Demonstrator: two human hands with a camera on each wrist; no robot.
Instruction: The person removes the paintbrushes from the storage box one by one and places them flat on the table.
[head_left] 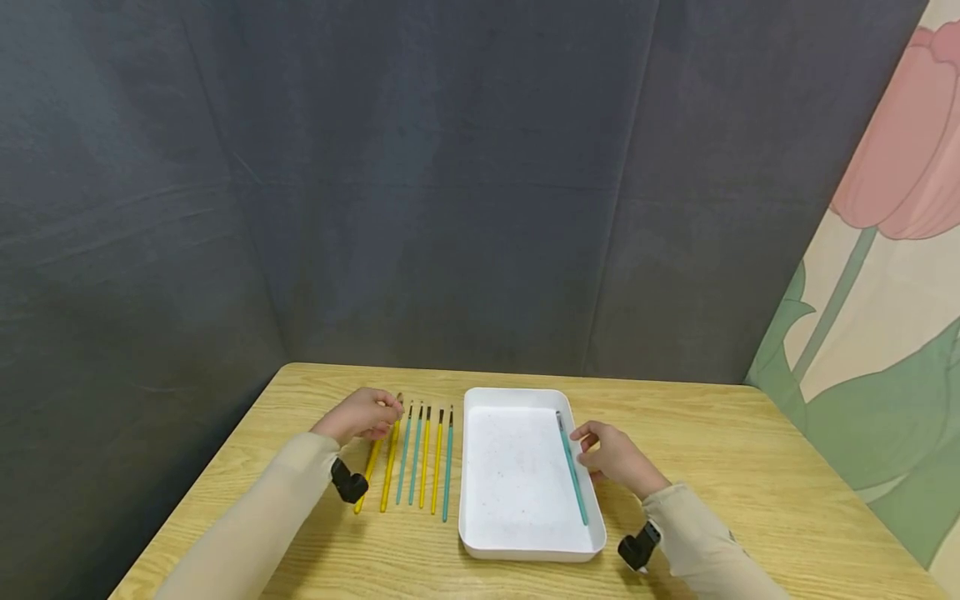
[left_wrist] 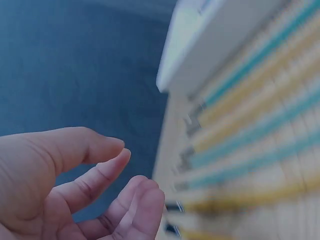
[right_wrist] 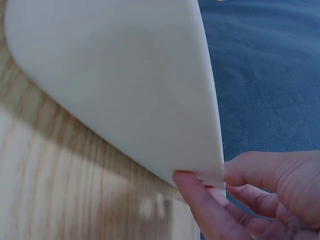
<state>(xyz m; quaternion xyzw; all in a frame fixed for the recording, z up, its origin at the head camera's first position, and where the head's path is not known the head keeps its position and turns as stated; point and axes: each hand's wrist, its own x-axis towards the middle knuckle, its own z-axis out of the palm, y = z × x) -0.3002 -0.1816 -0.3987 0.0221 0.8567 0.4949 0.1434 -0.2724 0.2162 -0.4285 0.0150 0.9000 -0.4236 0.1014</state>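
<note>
My left hand [head_left: 367,414] hovers over the bristle ends of the leftmost paintbrushes, fingers loosely bent. In the left wrist view, nothing shows between the thumb and fingertips [left_wrist: 116,145]. Several yellow and teal paintbrushes lie side by side, among them a yellow paintbrush [head_left: 391,467] beneath that hand and a teal paintbrush [head_left: 448,467] closest to the tray. The white tray [head_left: 517,554] stands to their right with one teal paintbrush [head_left: 573,475] inside, along its right wall. My right hand [head_left: 613,457] pinches the tray's right side, fingers on the outer wall and thumb at the rim.
The wooden table [head_left: 675,408] carries everything. Behind it and on the left hangs a dark grey-blue cloth [head_left: 450,208]. A wall with a painted tulip [head_left: 900,150] rises on the right.
</note>
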